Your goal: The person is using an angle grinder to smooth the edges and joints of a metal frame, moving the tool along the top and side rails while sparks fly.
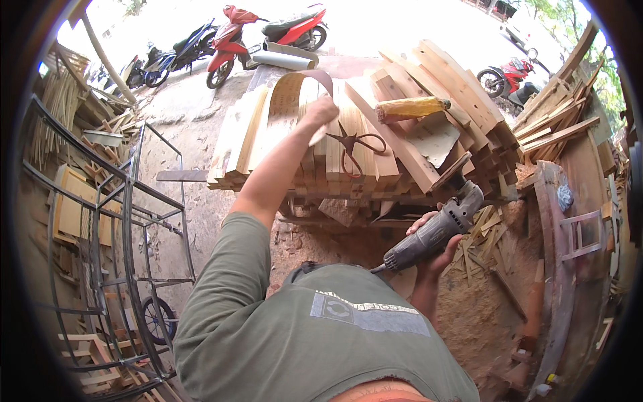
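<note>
My left hand (323, 112) reaches over the stacked wood and is closed on a curled brown sheet, apparently sandpaper (287, 97), which arches up from the planks. Beside that hand lies a pair of scissors (349, 142) with reddish-brown handles, loops toward me. My right hand (443, 251) is wrapped around the grey body of an angle grinder (435, 234). Its head points up and away, the disc (451, 173) close to the stack's near right edge. A yellow rolled bundle (412, 109) and a loose pale sheet (435, 139) rest on the wood to the right.
The stack of squared timber (251, 130) spans the space ahead of me. At left stands a black metal frame (127, 221). Wood offcuts (489, 241) litter the ground at right, near a plank bench (559, 281). Parked motorbikes (231, 47) stand beyond.
</note>
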A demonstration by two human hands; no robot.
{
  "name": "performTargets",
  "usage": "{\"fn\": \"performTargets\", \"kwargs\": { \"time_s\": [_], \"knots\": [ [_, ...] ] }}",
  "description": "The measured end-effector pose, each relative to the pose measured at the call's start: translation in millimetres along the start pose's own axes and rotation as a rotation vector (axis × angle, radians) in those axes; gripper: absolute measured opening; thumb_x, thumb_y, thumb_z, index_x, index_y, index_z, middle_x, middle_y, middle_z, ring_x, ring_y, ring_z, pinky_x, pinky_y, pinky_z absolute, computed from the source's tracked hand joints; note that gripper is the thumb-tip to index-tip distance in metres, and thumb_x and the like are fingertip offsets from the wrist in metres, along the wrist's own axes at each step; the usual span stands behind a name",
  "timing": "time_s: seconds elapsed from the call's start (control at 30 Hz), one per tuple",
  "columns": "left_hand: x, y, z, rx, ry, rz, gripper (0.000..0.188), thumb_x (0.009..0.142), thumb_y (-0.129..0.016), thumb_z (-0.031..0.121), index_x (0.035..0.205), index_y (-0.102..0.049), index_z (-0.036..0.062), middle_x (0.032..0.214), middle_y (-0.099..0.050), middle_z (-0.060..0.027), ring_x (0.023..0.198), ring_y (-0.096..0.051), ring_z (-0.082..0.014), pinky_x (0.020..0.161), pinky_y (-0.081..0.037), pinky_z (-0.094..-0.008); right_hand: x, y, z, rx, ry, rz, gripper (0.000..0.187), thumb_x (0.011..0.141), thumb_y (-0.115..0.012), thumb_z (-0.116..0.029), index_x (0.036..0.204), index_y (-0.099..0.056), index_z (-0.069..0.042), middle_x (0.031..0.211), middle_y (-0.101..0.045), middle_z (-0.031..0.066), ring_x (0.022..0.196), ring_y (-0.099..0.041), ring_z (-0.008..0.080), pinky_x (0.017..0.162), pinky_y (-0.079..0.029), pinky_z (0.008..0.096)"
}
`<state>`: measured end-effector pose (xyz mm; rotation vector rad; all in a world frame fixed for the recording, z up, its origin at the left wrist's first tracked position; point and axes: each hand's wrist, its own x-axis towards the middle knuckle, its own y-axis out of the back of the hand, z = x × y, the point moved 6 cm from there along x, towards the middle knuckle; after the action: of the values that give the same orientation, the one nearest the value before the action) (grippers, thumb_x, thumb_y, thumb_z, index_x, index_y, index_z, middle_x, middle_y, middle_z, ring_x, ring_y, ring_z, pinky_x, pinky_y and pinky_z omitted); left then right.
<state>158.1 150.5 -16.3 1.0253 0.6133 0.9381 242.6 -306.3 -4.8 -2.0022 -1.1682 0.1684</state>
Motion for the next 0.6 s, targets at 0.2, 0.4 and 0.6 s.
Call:
{"fn": "performTargets", "kwargs": {
  "time_s": [0.2, 0.4, 0.6],
  "knots": [
    [-21.4, 84.6, -37.9, -1.33, -0.122, 0.051, 0.028, 0.099, -0.064, 0.023, 0.099, -0.066, -0.0052, 0.09, -0.071, -0.013, 0.076, -0.07, -0.0194, 0.07, -0.058, -0.0329, 3.3, 2.9, -4.5, 0.102, 0.001, 0.034, 0.096, 0.093, -0.046, -0.075, 0.15, -0.031, 0.0, 0.11, -0.055, 0.0185, 0.092, -0.062, 0.0321, 0.08, -0.054, 0.0472],
    [-90.6, 43.4, -114.4, -1.506, 0.012, 0.116, 0.029, 0.101, -0.063, 0.023, 0.115, -0.064, -0.0023, 0.106, -0.071, -0.011, 0.09, -0.071, -0.0203, 0.08, -0.061, -0.0336, 13.0, -12.8, 5.9, 0.19, -0.091, 0.023, 0.083, 0.1, -0.04, -0.067, 0.148, -0.035, 0.0, 0.111, -0.055, 0.0204, 0.093, -0.061, 0.0341, 0.082, -0.053, 0.0494],
    [-152.2, 38.7, -143.7, -1.06, -0.031, 0.509, 0.033, 0.102, -0.06, 0.024, 0.098, -0.071, -0.007, 0.09, -0.074, -0.0113, 0.079, -0.067, -0.0205, 0.074, -0.054, -0.033, 43.9, -10.0, 45.3, 0.081, -0.265, -0.038, 0.082, 0.098, -0.036, -0.073, 0.136, -0.046, -0.002, 0.097, -0.061, 0.0177, 0.077, -0.065, 0.0311, 0.07, -0.057, 0.0441]
  ]
}}
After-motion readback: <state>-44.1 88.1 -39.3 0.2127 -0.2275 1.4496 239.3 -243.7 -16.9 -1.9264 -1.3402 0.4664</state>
